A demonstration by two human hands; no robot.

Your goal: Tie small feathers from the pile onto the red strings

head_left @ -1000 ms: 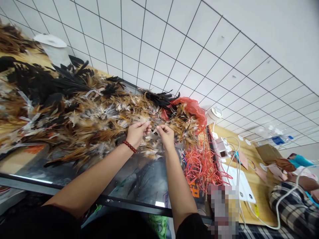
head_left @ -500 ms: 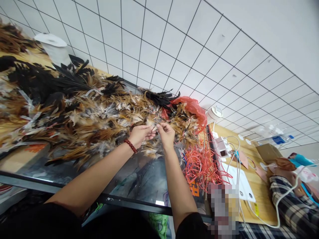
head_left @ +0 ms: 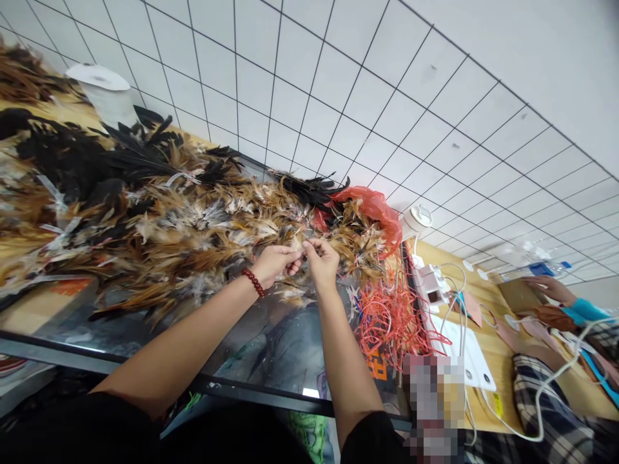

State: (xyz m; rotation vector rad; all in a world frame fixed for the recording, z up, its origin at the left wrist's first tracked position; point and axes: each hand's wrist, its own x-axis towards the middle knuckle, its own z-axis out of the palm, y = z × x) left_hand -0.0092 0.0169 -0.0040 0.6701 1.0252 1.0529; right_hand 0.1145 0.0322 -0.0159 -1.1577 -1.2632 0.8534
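Note:
A large heap of brown, black and white feathers (head_left: pixel 159 219) covers the glass tabletop (head_left: pixel 271 348). My left hand (head_left: pixel 275 263), with a red bead bracelet at the wrist, and my right hand (head_left: pixel 323 259) meet at the heap's near right edge. Both hands have their fingertips pinched together on a small feather (head_left: pixel 300 248) between them. What exactly sits in the pinch is partly hidden by the fingers.
A red plastic bag (head_left: pixel 372 209) lies at the heap's right end, with a tangle of red strings (head_left: pixel 394 316) beside it. A white tape roll (head_left: pixel 104 93) stands far left. To the right, cables, a white power strip (head_left: pixel 430 287) and another person's hand (head_left: pixel 546 288) are on a wooden table.
My hands have drawn closer until the fingertips touch. The other person's arm at the right has moved, with a hand now reaching onto the wooden table.

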